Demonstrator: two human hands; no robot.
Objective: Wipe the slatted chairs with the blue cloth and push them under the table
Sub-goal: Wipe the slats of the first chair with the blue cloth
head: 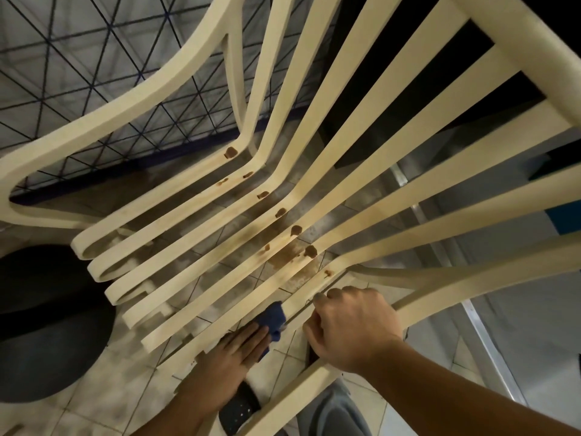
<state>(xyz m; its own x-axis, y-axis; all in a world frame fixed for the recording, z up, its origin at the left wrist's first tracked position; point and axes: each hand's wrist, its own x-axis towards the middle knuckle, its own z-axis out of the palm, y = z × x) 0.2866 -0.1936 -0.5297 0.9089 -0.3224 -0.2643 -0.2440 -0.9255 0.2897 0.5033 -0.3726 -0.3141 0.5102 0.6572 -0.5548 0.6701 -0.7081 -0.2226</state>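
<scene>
Where the near edge of the view cuts off both forearms, two hands work at one cream slatted chair [314, 184], seen from above and filling most of the picture.

Left hand [232, 350]: fingers laid out nearly straight and close together, pressing the blue cloth [274, 319] against the nearest seat slat. Thumb hidden. The cloth is bunched, shows only at the fingertips, and is partly tucked between two slats.

Right hand [349, 325]: fingers curled tight round the chair's near side rail, knuckles up. Fingertips hidden under the rail.

Below the hands: a dark speckled shoe [239, 407] and a grey trouser leg [333, 413], both crossed by the rail and cut by the near edge.

Brown stains [295, 229]: a row of blobs across the slats where the seat bends up into the back, with a smear beside them. They lie farther off than the cloth and apart from it.

Left: a dark round object [47, 325] just beside the rounded slat ends. What it is cannot be told.

Tiled floor [94, 404]: pale, showing through every gap, with open room at near left.

Right: a metal strip [490, 341] runs beyond the side rail.

Far left: a wire grid panel [94, 73] behind the looped armrest. Far right, between the back slats, lies a dark mass too dim to identify.
</scene>
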